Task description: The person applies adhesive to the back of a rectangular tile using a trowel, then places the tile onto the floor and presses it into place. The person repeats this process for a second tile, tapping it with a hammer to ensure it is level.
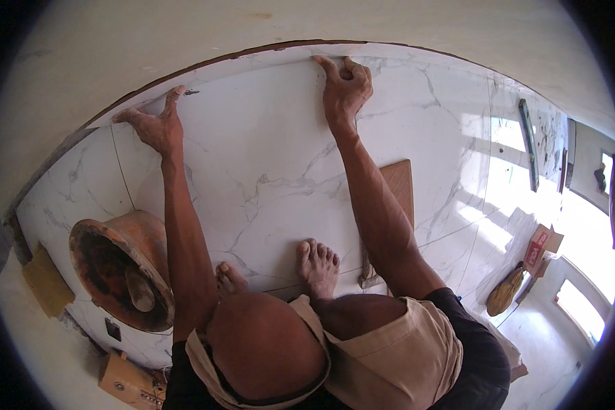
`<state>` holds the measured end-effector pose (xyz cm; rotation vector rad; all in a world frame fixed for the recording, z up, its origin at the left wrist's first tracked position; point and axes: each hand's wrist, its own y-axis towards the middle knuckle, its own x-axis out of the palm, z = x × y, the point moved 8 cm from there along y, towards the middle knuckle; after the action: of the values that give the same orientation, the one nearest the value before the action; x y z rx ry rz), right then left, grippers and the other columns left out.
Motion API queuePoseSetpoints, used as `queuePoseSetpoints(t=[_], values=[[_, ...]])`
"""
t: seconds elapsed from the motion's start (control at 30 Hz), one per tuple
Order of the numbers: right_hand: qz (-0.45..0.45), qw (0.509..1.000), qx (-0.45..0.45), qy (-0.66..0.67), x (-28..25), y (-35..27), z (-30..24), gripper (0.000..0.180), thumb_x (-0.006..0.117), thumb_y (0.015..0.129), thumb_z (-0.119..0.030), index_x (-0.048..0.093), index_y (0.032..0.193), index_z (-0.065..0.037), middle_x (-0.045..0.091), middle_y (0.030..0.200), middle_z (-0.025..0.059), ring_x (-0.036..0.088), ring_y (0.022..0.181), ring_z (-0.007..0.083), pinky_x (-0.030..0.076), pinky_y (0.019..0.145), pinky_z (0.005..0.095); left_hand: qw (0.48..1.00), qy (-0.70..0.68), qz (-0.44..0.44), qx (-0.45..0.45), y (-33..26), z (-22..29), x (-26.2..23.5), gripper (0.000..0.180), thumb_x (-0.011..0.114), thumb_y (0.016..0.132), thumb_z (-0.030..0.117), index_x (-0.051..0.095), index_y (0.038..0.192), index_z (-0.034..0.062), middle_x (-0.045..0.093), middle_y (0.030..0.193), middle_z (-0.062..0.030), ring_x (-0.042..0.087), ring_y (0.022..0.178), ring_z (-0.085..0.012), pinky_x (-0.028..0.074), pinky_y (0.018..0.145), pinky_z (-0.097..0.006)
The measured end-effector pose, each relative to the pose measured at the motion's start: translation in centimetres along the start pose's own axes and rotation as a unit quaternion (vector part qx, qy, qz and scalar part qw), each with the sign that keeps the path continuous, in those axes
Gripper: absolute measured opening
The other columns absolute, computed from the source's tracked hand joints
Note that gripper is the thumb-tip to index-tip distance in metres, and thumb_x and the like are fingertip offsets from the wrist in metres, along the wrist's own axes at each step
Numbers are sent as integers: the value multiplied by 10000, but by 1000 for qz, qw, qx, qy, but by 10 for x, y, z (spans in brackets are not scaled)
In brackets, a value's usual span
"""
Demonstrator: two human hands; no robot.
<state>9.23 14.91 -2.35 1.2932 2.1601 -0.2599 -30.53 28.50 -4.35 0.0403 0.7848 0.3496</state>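
Note:
A white, grey-veined skirting strip [253, 65] runs along the foot of the wall, with a brown top edge. Against its left part rests my left hand [154, 128], thumb and fingers spread wide. Farther right, my right hand [347, 92] touches the strip too, its thumb stretched out and its other fingers bent, apart from the thumb. I see nothing loose in either hand. A small dark mark [192, 92] shows beside the left fingertip. Both bare feet [317, 268] stand on the white marble-patterned floor tiles [266, 150], between my forearms.
Left of my left forearm, a stained orange tub [119, 270] has a rounded object inside. A brown board [400, 188] lies partly behind my right forearm. At right are a dark long bar [528, 145], a red box [541, 247] and a yellowish sack [506, 290]. Brown cardboard [48, 280] lies far left.

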Motion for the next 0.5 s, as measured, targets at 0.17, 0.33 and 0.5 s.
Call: queuePoseSetpoints(t=[0.17, 0.33, 0.5], values=[[3, 1000, -3, -1, 3, 1, 0, 580, 906, 691, -371, 724, 1030, 63, 628, 906, 106, 606, 820, 247, 480, 786, 389, 1000, 6, 18, 18, 2, -2, -1, 1539, 856, 627, 672, -74, 1459, -229, -16, 1541, -457, 115, 1484, -519, 219, 1220, -520], [-13, 1000, 7, -16, 3, 1, -2, 571, 896, 702, -359, 721, 1039, 68, 634, 922, 113, 612, 838, 253, 481, 804, 383, 1000, 10, 21, 21, 2, -2, 1, 1522, 853, 632, 673, -48, 1459, -234, -16, 1536, -464, 78, 1489, -519, 212, 1219, -533], [4, 1000, 2, 10, 4, 2, 3, 581, 898, 697, -366, 720, 1037, 70, 624, 918, 111, 601, 824, 254, 477, 797, 386, 999, 22, 24, 23, 4, -2, 1, 1495, 853, 644, 662, -21, 1454, -241, 22, 1520, -481, 110, 1479, -526, 220, 1215, -536]])
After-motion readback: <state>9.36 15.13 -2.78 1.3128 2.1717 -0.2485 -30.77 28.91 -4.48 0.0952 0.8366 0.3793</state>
